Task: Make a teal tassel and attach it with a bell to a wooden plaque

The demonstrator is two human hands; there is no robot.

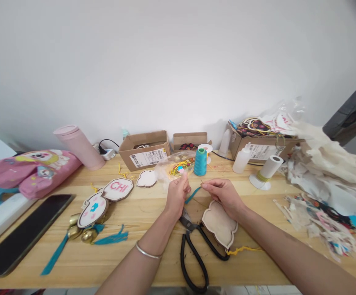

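Beside the left hand (178,193), a teal strip (192,195) slants away rightward.

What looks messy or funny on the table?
The small scraps on the right side of the table look messiest: they lie in a loose heap, with ragged bits poking out. I can't see anything spilled.

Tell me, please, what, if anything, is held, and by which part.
Left hand: seemingly a teal strip, near one end; right hand: pinching something too small to tell.
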